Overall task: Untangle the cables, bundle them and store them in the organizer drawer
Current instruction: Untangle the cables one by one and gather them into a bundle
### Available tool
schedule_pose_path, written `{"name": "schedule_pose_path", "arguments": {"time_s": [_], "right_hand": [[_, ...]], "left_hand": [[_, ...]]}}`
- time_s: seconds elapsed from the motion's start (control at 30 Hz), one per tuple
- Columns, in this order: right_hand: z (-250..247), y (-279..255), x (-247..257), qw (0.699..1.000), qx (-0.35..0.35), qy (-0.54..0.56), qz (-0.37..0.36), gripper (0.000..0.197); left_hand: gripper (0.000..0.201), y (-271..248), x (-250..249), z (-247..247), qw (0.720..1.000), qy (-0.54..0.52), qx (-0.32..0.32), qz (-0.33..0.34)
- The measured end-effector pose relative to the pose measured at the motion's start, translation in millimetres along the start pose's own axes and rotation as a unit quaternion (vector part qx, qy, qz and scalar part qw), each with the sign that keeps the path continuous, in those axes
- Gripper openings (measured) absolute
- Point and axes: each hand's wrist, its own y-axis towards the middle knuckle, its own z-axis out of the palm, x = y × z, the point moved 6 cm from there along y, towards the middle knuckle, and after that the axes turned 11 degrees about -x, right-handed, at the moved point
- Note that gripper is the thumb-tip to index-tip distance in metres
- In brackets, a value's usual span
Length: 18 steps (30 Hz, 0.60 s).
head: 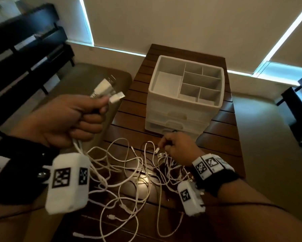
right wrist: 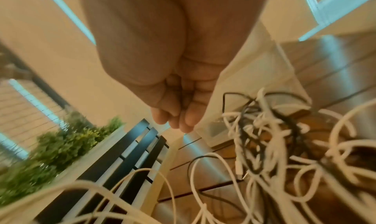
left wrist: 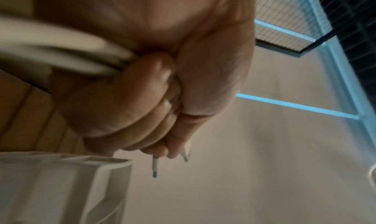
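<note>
Head view: slatted dark wooden tabletop (head: 221,126), center; beige blinds behind. Tangled cables (head: 129,172) lower center, before organizer (head: 185,105). Left hand (head: 63,119) grips plug ends; right hand (head: 180,149) fingers pinch a connector.

Left hand (head: 63,119) grips cable plugs (head: 105,90); right hand (head: 179,148) pinches tangled cables (head: 129,173) beside organizer (head: 185,95).

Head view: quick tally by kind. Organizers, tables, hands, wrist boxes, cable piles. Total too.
Organizer: 1
Table: 1
Hands: 2, left hand and right hand, both holding cable
White wrist boxes: 2
Cable tangle: 1, mostly white with some black; single cables too knotted to count
Total: 7
</note>
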Motion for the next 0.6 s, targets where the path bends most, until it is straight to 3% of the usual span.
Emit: {"name": "schedule_pose_path", "arguments": {"time_s": [0.07, 0.2, 0.27, 0.47, 0.6], "right_hand": [[21, 24, -3, 0.999, 0.029, -0.026, -0.003, 0.020], [73, 46, -21, 0.964, 0.122, -0.233, -0.027, 0.022], [89, 50, -32, 0.946, 0.152, -0.286, -0.026, 0.024], [103, 61, -47, 0.930, 0.141, -0.338, -0.034, 0.029], [107, 60, -57, 0.917, 0.128, -0.375, -0.049, 0.027]], "left_hand": [[0.023, 13, 29, 2, 1.000, 0.025, 0.001, -0.012], [0.025, 40, 61, -5, 0.991, 0.092, -0.094, -0.036], [0.022, 51, 73, -7, 0.985, 0.099, -0.137, -0.031], [0.014, 78, 100, -3, 0.972, 0.142, -0.186, 0.004], [0.017, 88, 101, 5, 0.974, 0.135, -0.180, 0.023]]}}
